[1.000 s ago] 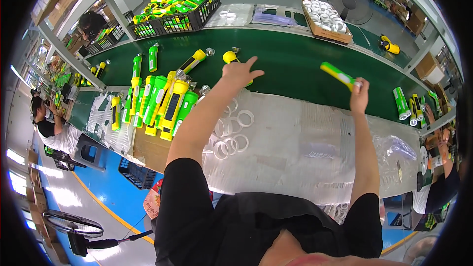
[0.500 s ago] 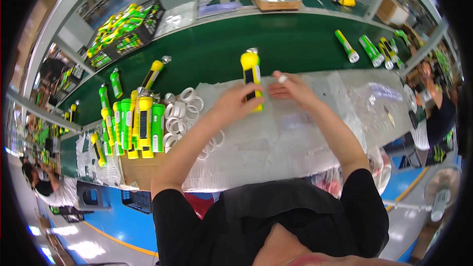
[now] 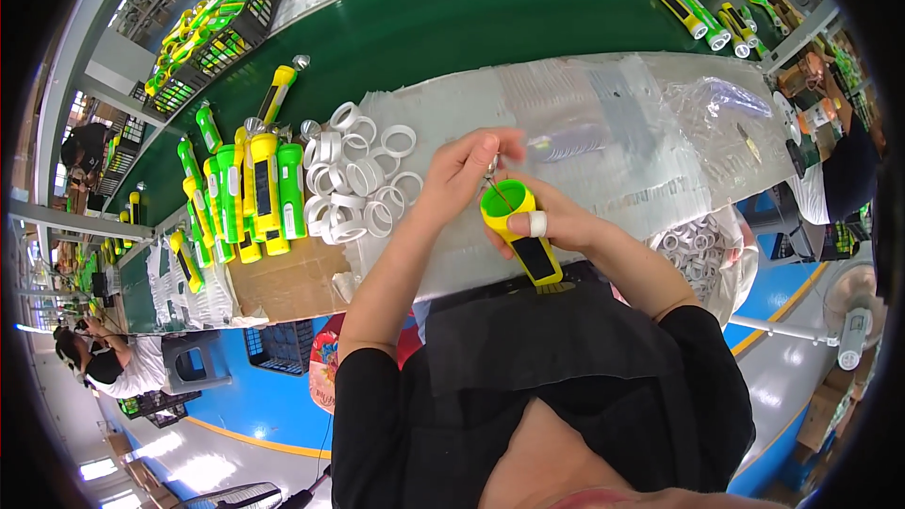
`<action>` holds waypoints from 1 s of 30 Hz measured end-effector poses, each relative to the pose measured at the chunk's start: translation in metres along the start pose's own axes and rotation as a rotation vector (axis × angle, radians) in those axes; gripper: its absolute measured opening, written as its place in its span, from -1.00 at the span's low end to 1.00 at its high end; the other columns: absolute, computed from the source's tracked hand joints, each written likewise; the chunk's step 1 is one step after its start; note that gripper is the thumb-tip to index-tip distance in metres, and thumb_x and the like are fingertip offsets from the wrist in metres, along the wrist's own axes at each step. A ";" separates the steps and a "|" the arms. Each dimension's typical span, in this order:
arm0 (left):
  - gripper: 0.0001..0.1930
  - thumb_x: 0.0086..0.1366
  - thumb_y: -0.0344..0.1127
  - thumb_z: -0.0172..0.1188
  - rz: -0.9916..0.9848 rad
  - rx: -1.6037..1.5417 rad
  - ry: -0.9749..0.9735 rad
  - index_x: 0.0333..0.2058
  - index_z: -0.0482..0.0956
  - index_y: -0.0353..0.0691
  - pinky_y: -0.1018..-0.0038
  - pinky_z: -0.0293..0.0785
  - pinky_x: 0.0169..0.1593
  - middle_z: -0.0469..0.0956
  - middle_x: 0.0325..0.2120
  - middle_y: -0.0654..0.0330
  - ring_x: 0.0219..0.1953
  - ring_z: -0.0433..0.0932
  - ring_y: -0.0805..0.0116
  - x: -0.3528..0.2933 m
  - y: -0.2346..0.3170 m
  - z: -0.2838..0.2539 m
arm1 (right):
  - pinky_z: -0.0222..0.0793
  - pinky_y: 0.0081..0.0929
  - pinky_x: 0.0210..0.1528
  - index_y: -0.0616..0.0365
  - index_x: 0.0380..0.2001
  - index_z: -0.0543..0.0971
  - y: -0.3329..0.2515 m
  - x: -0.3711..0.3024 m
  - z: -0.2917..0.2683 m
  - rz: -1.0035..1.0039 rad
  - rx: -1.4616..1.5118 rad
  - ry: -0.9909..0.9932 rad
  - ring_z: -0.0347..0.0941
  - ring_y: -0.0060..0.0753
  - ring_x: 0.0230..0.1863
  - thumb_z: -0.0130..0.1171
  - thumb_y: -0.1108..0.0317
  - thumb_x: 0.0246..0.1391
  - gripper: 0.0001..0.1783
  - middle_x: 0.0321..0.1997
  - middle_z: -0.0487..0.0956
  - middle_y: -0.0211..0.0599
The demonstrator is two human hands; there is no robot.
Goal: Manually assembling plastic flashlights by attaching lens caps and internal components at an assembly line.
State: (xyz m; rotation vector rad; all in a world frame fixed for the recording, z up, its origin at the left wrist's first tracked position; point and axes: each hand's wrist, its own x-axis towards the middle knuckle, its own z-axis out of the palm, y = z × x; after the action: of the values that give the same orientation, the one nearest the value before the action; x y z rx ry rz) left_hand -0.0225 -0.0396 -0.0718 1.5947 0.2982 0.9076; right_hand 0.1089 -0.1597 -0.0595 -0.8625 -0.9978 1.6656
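Close in front of my body, my right hand (image 3: 556,217) grips a yellow flashlight body (image 3: 537,257) with a dark panel on its side. It is tilted, its wide green-lined mouth facing up and away from me. A white band wraps the right thumb. Just above the mouth, my left hand (image 3: 464,174) pinches a small silvery lamp piece (image 3: 492,162), partly hidden by blurred fingers. A thin wire runs from it into the mouth. Left of my forearm lie many white plastic rings (image 3: 363,174), beside a group of upright green and yellow flashlights (image 3: 264,179).
A black crate (image 3: 240,33) of green and yellow parts stands at the far left. More flashlights (image 3: 702,19) lie on the green belt (image 3: 490,9) at the far right. Plastic sheeting covers the table (image 3: 613,132). A bag of white rings (image 3: 698,250) hangs at the near right. Other people work at both sides.
The flashlight has come from the belt's edge toward my body and passed from my left hand to my right. My left hand has moved to its mouth and the silvery piece.
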 end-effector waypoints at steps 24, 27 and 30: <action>-0.42 0.11 -0.12 0.36 0.028 0.880 -0.212 0.09 0.48 -0.20 0.19 0.28 0.19 0.46 0.06 0.01 0.13 0.37 0.01 0.017 -0.076 0.042 | 0.37 -0.45 -0.35 0.13 0.12 0.32 0.014 -0.069 -0.035 -0.304 0.126 0.585 0.46 -0.33 -0.43 0.00 0.00 0.27 -0.49 -0.33 0.50 -0.12; -0.47 0.13 -0.15 0.34 0.061 0.829 -0.222 0.08 0.50 -0.17 0.24 0.34 0.12 0.48 0.03 0.05 0.10 0.40 0.05 0.018 -0.081 0.036 | 0.37 -0.45 -0.35 0.15 0.12 0.32 0.013 -0.069 -0.034 -0.288 0.124 0.576 0.46 -0.33 -0.42 -0.01 0.02 0.27 -0.49 -0.33 0.50 -0.12; -0.49 0.15 -0.18 0.34 0.070 0.687 -0.170 0.08 0.52 -0.16 0.33 0.38 0.05 0.50 -0.01 0.09 0.07 0.43 0.12 0.015 -0.077 0.028 | 0.37 -0.45 -0.34 0.16 0.12 0.33 0.009 -0.063 -0.031 -0.258 0.101 0.536 0.46 -0.34 -0.41 0.00 0.04 0.27 -0.49 -0.32 0.51 -0.12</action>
State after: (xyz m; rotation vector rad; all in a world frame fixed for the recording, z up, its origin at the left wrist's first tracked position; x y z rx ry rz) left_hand 0.0289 -0.0307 -0.1369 2.3123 0.4681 0.7516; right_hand 0.1502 -0.2146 -0.0745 -0.9952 -0.6163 1.1661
